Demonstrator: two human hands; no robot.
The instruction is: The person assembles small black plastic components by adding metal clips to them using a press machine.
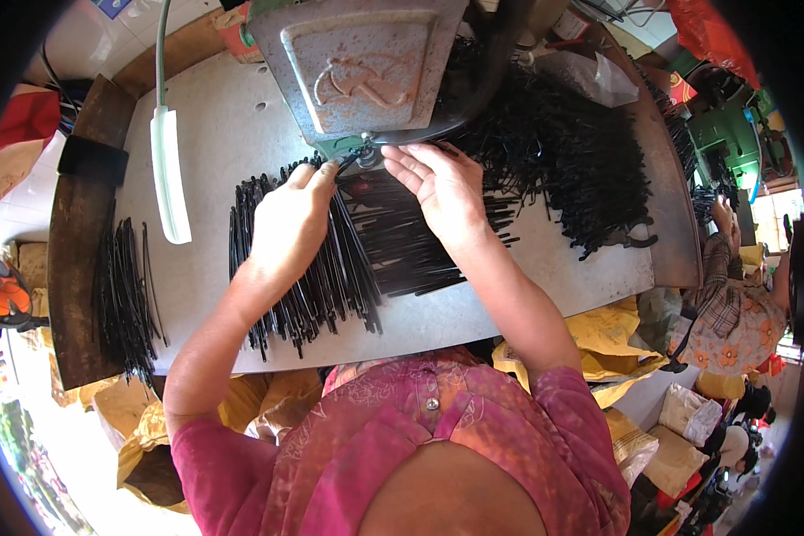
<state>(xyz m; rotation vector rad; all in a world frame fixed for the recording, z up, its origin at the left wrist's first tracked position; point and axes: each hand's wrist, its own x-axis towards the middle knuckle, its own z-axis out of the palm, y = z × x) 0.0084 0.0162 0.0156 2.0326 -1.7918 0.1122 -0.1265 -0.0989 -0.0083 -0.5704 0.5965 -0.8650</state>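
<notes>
My left hand (pixel 290 219) is closed, with thumb and forefinger pinching the end of a thin black rod (pixel 352 159) at the small metal working point (pixel 366 154) below the machine head. How far this rod reaches is hidden. Just right of that point, my right hand (pixel 445 192) has its fingers stretched out and palm partly turned up, with nothing visible in it. Beneath my left wrist lies a thick bundle of thin black rods (pixel 317 286), their ends toward me. A flatter row of rods (pixel 411 246) spreads between my forearms.
The grey rusty machine head (pixel 366 80) overhangs the pale metal table (pixel 473 317). A large heap of black rods (pixel 590 170) fills the right side; another bundle (pixel 125 304) lies far left. A white lamp (pixel 168 174) hangs at left. Another person (pixel 732 313) works at right.
</notes>
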